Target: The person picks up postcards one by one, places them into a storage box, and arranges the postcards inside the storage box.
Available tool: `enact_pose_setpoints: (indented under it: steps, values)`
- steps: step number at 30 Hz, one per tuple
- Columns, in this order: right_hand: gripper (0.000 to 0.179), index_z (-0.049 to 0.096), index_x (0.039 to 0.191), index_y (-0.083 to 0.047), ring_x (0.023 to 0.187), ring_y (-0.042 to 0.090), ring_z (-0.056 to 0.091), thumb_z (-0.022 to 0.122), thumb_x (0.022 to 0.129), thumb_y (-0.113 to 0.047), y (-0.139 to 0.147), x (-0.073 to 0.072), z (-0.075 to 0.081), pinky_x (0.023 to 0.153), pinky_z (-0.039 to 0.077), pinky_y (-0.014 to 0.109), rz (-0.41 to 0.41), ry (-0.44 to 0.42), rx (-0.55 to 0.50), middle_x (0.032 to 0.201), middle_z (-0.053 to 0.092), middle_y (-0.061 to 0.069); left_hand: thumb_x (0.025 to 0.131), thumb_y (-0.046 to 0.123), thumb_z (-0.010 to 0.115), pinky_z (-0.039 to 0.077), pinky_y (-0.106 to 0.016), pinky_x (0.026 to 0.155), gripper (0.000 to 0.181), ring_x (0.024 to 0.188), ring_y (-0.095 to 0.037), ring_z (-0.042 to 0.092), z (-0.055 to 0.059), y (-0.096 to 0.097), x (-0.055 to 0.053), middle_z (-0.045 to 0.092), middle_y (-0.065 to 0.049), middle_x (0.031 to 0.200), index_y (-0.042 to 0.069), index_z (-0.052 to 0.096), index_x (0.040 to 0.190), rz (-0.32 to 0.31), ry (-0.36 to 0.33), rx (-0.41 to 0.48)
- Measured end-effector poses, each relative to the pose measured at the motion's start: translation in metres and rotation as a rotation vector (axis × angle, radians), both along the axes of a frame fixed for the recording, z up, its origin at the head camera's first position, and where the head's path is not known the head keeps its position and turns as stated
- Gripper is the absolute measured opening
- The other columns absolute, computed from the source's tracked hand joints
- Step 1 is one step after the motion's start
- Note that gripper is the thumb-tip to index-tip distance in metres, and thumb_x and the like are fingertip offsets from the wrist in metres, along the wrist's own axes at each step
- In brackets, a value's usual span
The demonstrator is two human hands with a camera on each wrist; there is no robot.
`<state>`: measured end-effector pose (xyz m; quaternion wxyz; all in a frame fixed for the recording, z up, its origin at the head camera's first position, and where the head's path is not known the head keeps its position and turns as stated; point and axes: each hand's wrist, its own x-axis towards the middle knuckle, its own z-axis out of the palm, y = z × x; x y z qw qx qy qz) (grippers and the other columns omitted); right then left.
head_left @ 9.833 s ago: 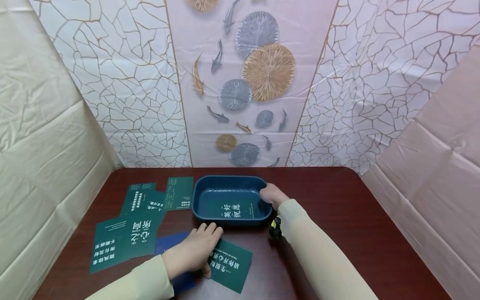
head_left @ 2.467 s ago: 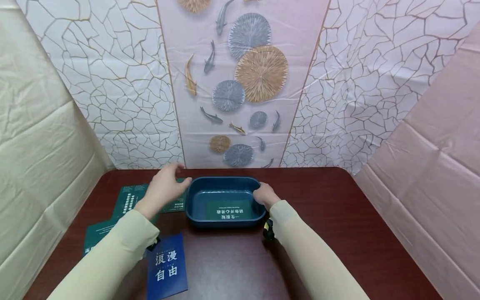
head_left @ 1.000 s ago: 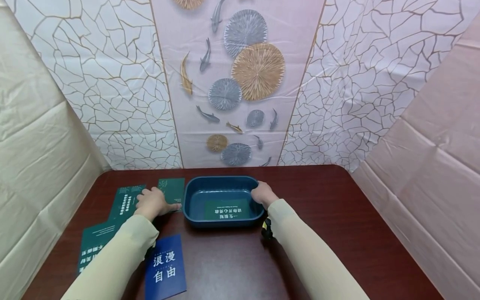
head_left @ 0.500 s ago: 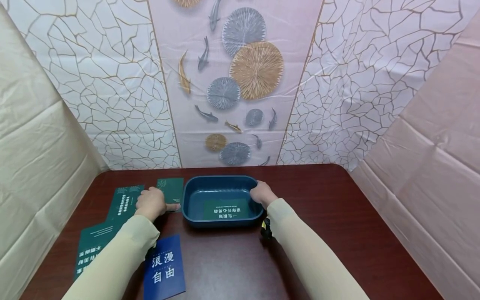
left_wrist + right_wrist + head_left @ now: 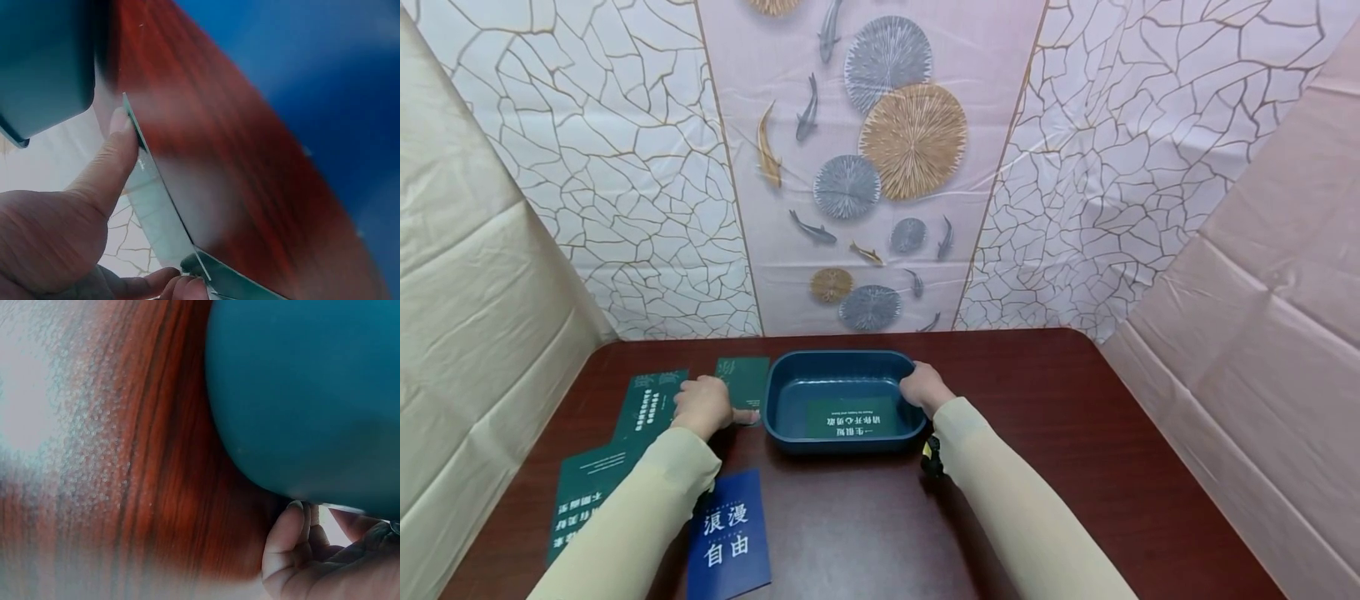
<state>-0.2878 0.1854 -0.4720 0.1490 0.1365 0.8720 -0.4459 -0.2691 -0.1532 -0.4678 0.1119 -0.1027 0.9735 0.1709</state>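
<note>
Pale cloth walls (image 5: 647, 167) stand behind the worktop and slope down at both sides. The dark red-brown worktop (image 5: 1052, 417) has a glossy wood grain. On it, towards the back, sits the blue box (image 5: 827, 447), long axis running left to right, with the boxed card (image 5: 850, 417) lying inside. The blue card (image 5: 730, 533) lies nearer the person, beside the left sleeve (image 5: 640, 517), which hides part of the green left cards (image 5: 651, 400). Between these and the box lies the far card (image 5: 743, 379), just beside the box, its long axis seemingly pointing away from the person; whether it touches the box cannot be told. The left hand (image 5: 703, 408), much the nearer one, is at its near edge, fingers and thumb gripping it towards either end. The right hand (image 5: 927, 389) grips the box's right end.
</note>
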Motion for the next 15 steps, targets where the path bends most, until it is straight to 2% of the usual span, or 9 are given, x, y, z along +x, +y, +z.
enact_pose_setpoints:
  steps: [7,15]
  values:
    - [0.057,0.026,0.152,-0.004,0.129,0.036,0.041,0.041,0.097,-0.004,-0.0011,0.0011,0.0013,0.097,0.041,0.056,-0.006,0.001,-0.004,0.148,0.037,0.018,0.064,0.059,0.083,0.048,-0.058,0.081,0.106,0.096,-0.046,0.048,0.0001,-0.0031,0.0009,0.047,-0.036,0.105,-0.021,0.043,0.121,-0.021,-0.001,-0.010]
    - [0.056,0.025,0.152,-0.004,0.130,0.037,0.040,0.041,0.098,-0.005,-0.0006,0.0026,0.0023,0.098,0.040,0.056,-0.006,0.001,-0.013,0.149,0.036,0.018,0.062,0.062,0.082,0.049,-0.058,0.080,0.112,0.094,-0.047,0.052,-0.0037,-0.0059,0.0048,0.048,-0.039,0.106,-0.021,0.034,0.120,0.024,0.021,0.044]
